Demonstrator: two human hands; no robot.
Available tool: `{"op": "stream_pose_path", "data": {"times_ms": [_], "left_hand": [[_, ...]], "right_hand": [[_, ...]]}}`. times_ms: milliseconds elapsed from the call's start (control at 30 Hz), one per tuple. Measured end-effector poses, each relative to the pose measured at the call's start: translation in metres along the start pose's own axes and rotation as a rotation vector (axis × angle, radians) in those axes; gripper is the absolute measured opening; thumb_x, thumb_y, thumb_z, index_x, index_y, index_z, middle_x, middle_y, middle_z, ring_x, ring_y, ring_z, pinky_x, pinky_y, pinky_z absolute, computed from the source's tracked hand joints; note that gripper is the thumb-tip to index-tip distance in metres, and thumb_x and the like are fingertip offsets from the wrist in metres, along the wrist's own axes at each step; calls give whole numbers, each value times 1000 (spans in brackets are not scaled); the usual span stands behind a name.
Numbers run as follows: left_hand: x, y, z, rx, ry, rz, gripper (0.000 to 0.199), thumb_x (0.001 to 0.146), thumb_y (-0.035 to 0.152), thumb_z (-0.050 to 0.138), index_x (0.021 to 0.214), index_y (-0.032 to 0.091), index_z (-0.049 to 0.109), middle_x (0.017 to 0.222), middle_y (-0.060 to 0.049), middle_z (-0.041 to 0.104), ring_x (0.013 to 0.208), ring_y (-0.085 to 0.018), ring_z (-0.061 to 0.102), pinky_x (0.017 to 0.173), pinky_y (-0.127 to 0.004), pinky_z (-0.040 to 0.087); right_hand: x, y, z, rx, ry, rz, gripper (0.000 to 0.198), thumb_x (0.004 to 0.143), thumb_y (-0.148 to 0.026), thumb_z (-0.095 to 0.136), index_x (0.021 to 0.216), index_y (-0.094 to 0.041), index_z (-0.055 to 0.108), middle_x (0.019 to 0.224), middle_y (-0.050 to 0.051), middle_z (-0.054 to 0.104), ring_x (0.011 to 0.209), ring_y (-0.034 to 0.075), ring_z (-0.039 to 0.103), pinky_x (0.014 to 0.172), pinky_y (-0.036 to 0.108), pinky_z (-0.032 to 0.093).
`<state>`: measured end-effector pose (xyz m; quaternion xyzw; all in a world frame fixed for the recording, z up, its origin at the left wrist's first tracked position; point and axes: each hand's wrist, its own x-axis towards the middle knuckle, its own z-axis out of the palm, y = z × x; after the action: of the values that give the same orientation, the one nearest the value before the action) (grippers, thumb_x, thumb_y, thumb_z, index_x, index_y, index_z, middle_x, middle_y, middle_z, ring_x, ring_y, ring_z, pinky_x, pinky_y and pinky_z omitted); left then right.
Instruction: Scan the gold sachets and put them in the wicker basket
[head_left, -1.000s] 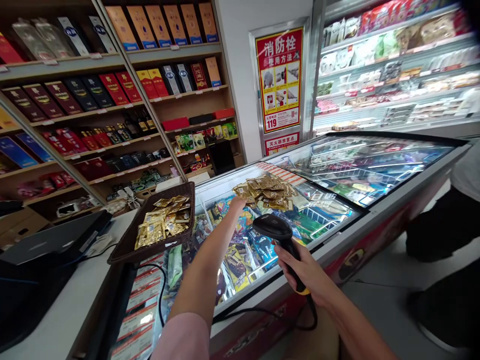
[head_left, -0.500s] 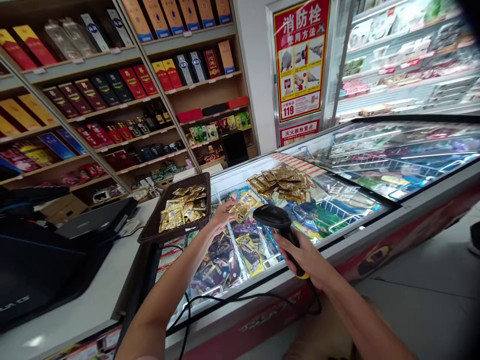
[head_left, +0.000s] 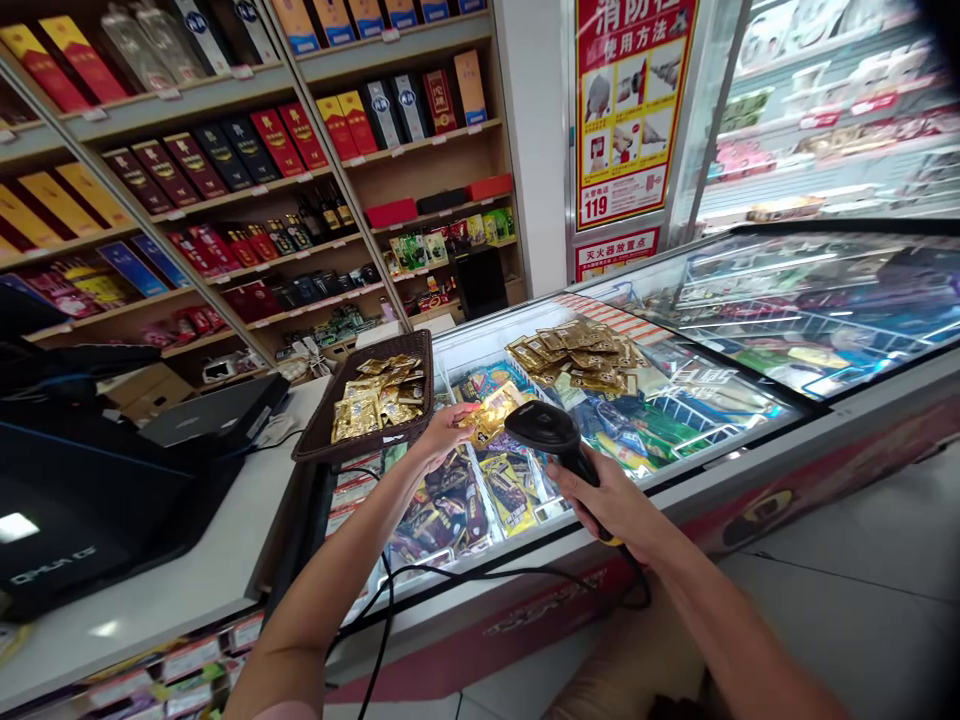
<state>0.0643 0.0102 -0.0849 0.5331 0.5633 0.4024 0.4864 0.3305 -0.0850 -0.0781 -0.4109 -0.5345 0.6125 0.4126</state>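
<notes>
My left hand (head_left: 448, 436) pinches the edge of a gold foil packet (head_left: 495, 412) above the glass of a chest freezer (head_left: 720, 470). Closed around the handle of a black barcode scanner (head_left: 547, 432) is my right hand (head_left: 606, 492). The scanner's head points left, close to the packet and overlapping its right edge in view. To the left, a dark brown woven basket (head_left: 319, 432) holds several gold packets (head_left: 375, 402). Another pile of gold packets (head_left: 581, 352) lies on the freezer's glass, beyond the scanner.
A black cable (head_left: 517, 574) loops along the freezer's front edge. At left, a white counter (head_left: 217, 570) carries a dark checkout machine (head_left: 82, 500). Shelves of boxed bottles (head_left: 217, 155) and a red poster (head_left: 630, 110) stand behind. A lit display case (head_left: 817, 120) is at right.
The camera view has shifted, so the scene sits slightly right and the shelves higher. The packet is now nearer the scanner's head and tilted differently. Both hands keep their holds.
</notes>
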Motion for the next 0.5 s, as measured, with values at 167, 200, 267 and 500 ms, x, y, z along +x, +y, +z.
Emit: {"op": "stream_pose_path", "data": {"times_ms": [167, 200, 267, 500], "left_hand": [[-6, 1, 3, -10, 9, -33, 49, 67, 8, 74, 115, 17, 67, 100, -6, 68, 80, -13, 60, 74, -28, 48], [-7, 1, 3, -20, 10, -41, 48, 67, 8, 73, 114, 16, 68, 101, -6, 68, 79, -13, 60, 73, -28, 48], [-10, 4, 0, -65, 3, -54, 47, 66, 5, 73, 111, 16, 68, 102, -7, 68, 79, -13, 61, 74, -29, 49], [-6, 29, -55, -232, 242, -14, 39, 69, -4, 64, 103, 14, 69, 101, -7, 69, 87, -16, 65, 81, -29, 54]], "right_hand": [[-2, -4, 3, 24, 14, 23, 45, 75, -61, 66, 87, -21, 50, 52, -10, 43, 30, 4, 31, 29, 18, 25], [-3, -4, 3, 38, 18, 29, 46, 74, -62, 67, 87, -21, 50, 52, -10, 43, 31, 4, 31, 30, 18, 25], [-3, -5, 3, 67, 15, 46, 47, 73, -62, 67, 88, -21, 50, 52, -10, 43, 31, 4, 32, 30, 17, 25], [-3, 0, -1, 90, -40, 60, 48, 74, -62, 67, 93, -21, 52, 54, -10, 44, 32, 4, 32, 31, 18, 27]]}}
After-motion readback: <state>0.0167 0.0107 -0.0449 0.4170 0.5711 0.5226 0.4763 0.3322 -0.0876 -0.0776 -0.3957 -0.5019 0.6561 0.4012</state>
